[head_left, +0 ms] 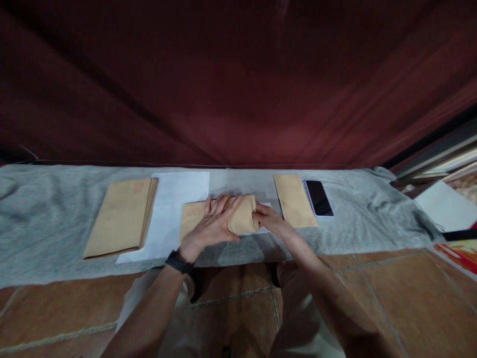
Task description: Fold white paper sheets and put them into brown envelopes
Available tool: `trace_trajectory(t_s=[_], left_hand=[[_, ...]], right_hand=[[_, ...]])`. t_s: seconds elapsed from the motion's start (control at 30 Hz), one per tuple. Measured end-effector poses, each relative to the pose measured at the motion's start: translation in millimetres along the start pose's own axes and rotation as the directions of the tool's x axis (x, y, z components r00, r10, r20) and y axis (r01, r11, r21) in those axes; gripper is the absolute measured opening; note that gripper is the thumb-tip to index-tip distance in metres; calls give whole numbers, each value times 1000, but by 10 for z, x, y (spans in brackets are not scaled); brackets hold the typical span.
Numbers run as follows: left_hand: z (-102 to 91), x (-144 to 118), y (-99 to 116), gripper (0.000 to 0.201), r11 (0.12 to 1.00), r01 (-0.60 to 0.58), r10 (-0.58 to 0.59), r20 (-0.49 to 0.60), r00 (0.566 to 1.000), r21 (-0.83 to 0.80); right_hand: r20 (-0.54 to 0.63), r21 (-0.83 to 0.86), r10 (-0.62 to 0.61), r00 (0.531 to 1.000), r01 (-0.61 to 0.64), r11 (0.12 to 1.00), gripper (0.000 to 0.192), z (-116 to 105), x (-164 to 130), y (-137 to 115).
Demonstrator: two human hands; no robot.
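Your left hand [214, 221] lies flat, fingers spread, on the brown envelope [219, 219] at the bench's [44, 219] middle, your right hand [269, 220] pinches its right end, and its faint red print is unreadable.

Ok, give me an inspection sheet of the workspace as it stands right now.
Surface: grey cloth spread flat, wrinkled at both ends.
Job's things: brown envelope in the middle, lying on a white sheet.
Clutter: stack of brown envelopes at left; single brown envelope at right, black phone beside it.
Hands: left hand pressed flat on the middle envelope; right hand pinching its right end. Black wristband on the left wrist.
Cables: a thin line along the cloth's far edge, cannot tell what it is.
Surroundings: dark red curtain behind, brown tiled floor below, papers at far right.
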State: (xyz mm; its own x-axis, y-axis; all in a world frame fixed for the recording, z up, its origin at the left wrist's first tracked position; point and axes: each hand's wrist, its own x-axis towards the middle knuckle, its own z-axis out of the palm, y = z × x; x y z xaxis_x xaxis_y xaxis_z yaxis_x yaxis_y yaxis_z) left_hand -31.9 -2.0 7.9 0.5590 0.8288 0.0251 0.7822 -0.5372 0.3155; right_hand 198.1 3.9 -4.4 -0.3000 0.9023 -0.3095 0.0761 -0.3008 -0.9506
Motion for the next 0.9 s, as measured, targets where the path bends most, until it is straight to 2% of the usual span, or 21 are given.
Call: trace_trajectory(t_s=[0.13, 0.3, 0.5, 0.67, 0.9], left_hand=[[8, 1, 35, 126, 998, -33, 37, -74, 997, 62], [9, 2, 83, 121, 992, -49, 60, -101, 993, 114], [8, 2, 202, 110, 986, -32, 58, -153, 986, 162], [-41, -27, 318, 105, 983, -27, 56, -161, 985, 179], [-157, -83, 508, 104, 975, -63, 97, -155, 983, 214]], right_hand=[[-72, -99, -51, 996, 43, 994, 19, -27, 67, 126], [-138, -230, -65, 988, 32, 973, 17, -84, 128, 282], [-244, -380, -158, 957, 55, 923, 11, -162, 169, 355], [-250, -293, -133, 959, 56, 954, 16, -172, 155, 302], [-179, -110, -97, 979, 78, 991, 34, -65, 85, 85]])
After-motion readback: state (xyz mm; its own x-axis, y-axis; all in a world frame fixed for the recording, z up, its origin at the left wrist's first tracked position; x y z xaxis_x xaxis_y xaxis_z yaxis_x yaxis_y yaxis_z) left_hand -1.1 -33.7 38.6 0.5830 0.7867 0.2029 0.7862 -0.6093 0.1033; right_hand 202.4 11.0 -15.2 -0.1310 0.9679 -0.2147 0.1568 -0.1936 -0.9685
